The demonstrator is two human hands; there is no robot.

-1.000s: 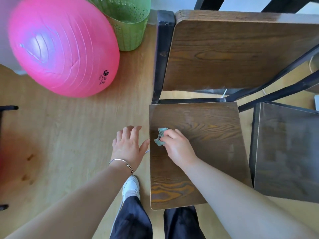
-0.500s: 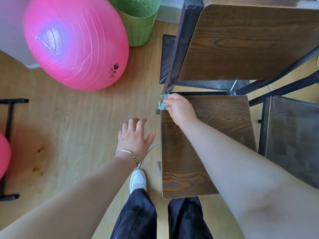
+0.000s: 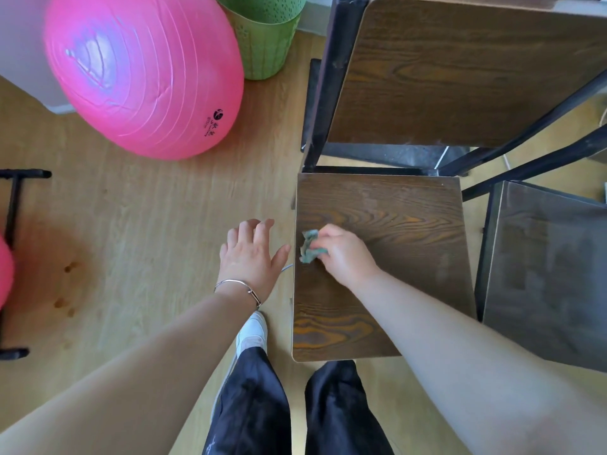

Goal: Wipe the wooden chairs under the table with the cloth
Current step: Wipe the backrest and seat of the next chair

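A brown wooden chair seat point(image 3: 404, 224) stands in front of me, partly under a wooden table point(image 3: 460, 70) with black legs. My right hand point(image 3: 345, 254) grips a small crumpled teal cloth point(image 3: 310, 247) and presses it on the seat near its left edge. My left hand point(image 3: 251, 254) hovers over the floor just left of the seat, fingers spread and holding nothing, a thin bracelet on its wrist. A second, darker chair seat point(image 3: 545, 274) stands to the right.
A large pink exercise ball point(image 3: 144, 70) lies on the wooden floor at the upper left, with a green perforated basket point(image 3: 266, 37) behind it. A black metal frame point(image 3: 13, 224) stands at the left edge. My legs and a white shoe point(image 3: 251, 333) are below the seat.
My right hand has drawn the cloth back from the seat's far left corner toward the middle of its left edge. My left hand has stayed beside the seat.
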